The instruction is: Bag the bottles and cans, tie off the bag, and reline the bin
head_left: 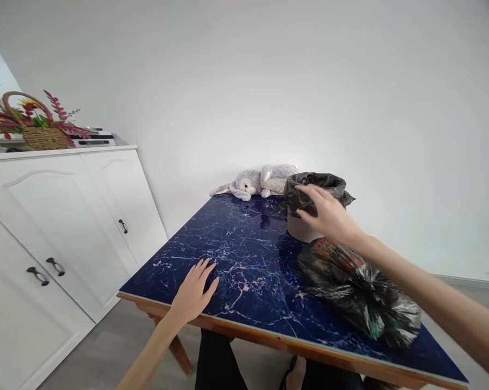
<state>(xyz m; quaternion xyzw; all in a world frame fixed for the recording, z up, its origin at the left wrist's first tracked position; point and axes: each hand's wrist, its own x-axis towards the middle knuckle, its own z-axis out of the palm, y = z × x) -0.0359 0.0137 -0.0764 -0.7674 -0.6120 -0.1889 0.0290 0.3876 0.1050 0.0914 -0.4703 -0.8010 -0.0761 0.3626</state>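
Note:
My left hand (194,291) lies flat near the front edge of the blue marbled table (228,238), fingers stretched out and holding nothing. Farther off on the right, my right hand (329,215) is in front of a round bin (301,228) lined with a black plastic bag (295,197). Its thumb and fingers are apart, and nothing shows between them; whether it touches the liner I cannot tell. Below my right forearm lies a full black plastic bag (362,292), gathered at its middle, with reddish and green contents showing through.
A grey plush rabbit (248,184) lies at the table's back edge against the white wall. At the left stands a white cabinet (61,216), with a wicker basket (45,138) of artificial flowers and a flat white device (94,140) on top.

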